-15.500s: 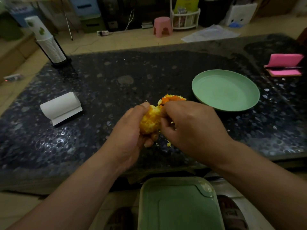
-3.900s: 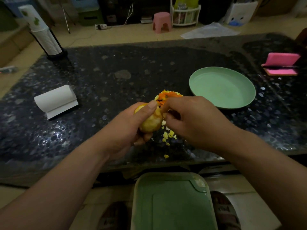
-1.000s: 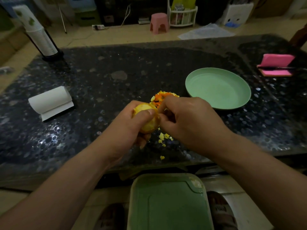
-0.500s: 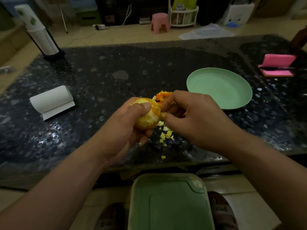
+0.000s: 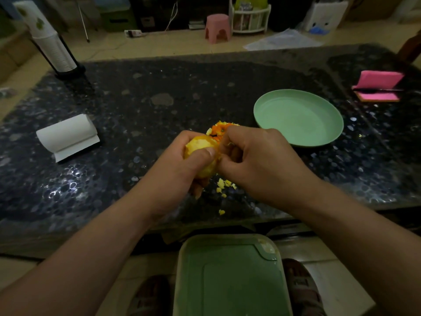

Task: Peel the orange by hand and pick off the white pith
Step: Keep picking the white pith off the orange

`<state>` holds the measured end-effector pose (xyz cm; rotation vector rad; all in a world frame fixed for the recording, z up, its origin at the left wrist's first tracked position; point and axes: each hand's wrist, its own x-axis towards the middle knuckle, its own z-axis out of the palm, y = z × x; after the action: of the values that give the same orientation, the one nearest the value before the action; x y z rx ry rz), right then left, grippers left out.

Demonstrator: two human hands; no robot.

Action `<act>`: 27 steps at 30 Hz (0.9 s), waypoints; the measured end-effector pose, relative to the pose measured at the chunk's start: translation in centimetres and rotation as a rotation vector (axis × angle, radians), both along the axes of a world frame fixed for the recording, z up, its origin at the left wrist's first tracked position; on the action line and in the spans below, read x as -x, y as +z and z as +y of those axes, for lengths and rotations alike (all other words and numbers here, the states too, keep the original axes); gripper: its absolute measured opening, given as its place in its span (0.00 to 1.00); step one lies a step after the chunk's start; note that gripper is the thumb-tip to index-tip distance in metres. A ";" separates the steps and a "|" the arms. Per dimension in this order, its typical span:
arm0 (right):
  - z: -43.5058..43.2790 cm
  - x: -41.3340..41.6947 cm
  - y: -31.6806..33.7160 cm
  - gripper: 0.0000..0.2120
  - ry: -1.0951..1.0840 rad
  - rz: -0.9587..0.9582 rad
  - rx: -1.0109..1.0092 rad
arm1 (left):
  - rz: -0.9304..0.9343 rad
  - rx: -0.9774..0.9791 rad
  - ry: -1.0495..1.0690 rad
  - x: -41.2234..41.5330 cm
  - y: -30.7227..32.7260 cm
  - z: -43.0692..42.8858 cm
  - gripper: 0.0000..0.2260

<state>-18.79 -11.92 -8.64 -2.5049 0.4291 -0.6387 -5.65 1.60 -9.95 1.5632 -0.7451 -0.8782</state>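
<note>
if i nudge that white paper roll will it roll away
Likely light and squashy: the white paper roll looks like soft tissue. It lies on its side on the table, so it may roll, though its loose flat tail could brake it.

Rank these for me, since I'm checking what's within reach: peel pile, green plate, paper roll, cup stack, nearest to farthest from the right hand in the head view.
1. Peel pile, just beyond the fingers of the right hand.
2. Green plate, to the hand's right, farther back.
3. Paper roll, well off to the left.
4. Cup stack, farthest back on the left.
</note>
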 end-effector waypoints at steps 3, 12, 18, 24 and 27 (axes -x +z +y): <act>0.4 -0.3 -0.2 0.09 -0.038 -0.071 0.012 | 0.049 0.020 0.006 0.0 0.1 -0.1 0.17; 0.6 -0.4 -0.1 0.06 -0.058 -0.124 0.043 | 0.148 0.077 -0.033 -0.5 0.2 0.4 0.19; -1.3 -0.1 -0.1 0.06 -0.095 -0.103 -0.113 | 0.355 0.153 -0.112 -1.0 0.3 1.1 0.27; -2.1 -0.1 -0.9 0.10 -0.070 0.045 -0.158 | 0.509 0.194 -0.107 -1.0 0.3 0.9 0.34; -1.7 -0.3 -0.8 0.08 -0.044 0.046 -0.174 | 0.508 0.176 -0.083 -1.2 0.2 0.7 0.35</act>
<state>-18.53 -13.62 -9.44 -2.3545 0.5349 -0.5377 -4.49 2.32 -9.78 1.0937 -0.5035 -1.1779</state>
